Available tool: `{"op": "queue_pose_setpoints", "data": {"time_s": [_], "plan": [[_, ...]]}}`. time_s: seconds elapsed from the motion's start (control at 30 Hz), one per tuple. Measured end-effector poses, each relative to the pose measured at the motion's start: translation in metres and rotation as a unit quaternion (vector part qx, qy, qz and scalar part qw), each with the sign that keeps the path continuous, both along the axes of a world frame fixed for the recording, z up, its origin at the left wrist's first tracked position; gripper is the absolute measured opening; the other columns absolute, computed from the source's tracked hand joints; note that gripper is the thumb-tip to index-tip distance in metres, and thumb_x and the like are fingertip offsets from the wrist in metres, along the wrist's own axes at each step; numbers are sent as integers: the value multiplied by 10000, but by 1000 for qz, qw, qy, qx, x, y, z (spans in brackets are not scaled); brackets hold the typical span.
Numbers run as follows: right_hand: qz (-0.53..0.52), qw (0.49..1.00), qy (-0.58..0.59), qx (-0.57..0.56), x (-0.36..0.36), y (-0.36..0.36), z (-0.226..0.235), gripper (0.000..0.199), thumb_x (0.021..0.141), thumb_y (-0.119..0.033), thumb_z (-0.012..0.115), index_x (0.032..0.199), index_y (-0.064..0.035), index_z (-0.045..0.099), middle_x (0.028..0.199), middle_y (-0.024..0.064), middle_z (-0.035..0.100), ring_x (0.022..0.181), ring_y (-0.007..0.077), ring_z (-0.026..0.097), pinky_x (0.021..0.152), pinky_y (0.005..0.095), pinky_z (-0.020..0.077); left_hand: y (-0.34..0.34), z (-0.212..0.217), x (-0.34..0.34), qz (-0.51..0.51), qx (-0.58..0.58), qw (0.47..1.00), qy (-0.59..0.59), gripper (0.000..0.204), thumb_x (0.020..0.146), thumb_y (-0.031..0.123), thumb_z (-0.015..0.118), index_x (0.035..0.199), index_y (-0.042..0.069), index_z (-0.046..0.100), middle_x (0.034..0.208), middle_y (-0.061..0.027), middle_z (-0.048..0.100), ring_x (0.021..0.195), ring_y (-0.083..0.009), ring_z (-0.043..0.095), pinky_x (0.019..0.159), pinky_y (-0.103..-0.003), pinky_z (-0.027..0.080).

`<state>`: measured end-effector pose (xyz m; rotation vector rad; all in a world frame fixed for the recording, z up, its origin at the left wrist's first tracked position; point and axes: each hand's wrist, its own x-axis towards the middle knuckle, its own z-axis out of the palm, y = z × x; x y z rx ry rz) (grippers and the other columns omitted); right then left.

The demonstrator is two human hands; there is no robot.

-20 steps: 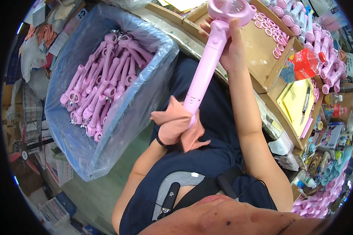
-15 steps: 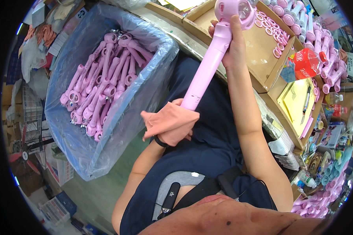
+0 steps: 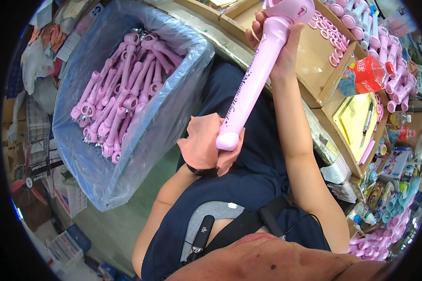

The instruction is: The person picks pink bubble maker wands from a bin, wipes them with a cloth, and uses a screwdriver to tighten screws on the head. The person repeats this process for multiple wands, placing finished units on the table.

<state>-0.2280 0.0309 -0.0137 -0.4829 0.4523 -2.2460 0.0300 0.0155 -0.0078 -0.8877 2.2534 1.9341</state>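
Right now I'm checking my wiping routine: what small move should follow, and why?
Probably slide the cloth in your left hand up the pink handle. It wraps only the bottom end, while your right hand grips near the head.

A large box lined with blue plastic film [image 3: 126, 154] is seen at the left, filled with pink handles. Open cardboard trays [image 3: 314, 61] are set along the tabletop at the upper right. A red crumpled packet [image 3: 368, 75] is lodged beside them, above a yellow sheet [image 3: 354, 119]. Small colourful printed packages [image 3: 396, 164] are stacked at the right edge. Dark lettering is borne by the pink wand [image 3: 253, 79].
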Motion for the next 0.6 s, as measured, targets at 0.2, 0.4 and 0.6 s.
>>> {"op": "queue_pose_setpoints", "data": {"time_s": [0.2,0.4,0.6], "plan": [[-5,998,14,68,9,-2,-4,652,888,-483,656,1233,42,479,936,79,571,868,147,605,773,325,586,9,15,-12,105,356,927,54,391,876,330,547,733,-34,550,539,-124,527,363,-265,503,351,-358,421],[203,921,-245,-227,-4,-8,-24,721,798,-348,771,1295,62,448,916,51,511,759,106,506,630,224,508,8,18,-19,29,619,782,59,547,916,514,483,918,-27,568,693,-135,585,634,-304,651,612,-426,538],[265,904,-261,-211,-6,11,-17,694,809,-358,759,1301,9,436,944,41,475,761,107,470,588,207,449,3,17,-18,35,605,793,59,602,952,530,365,1114,-20,552,835,-177,650,692,-315,670,628,-349,577]]}}
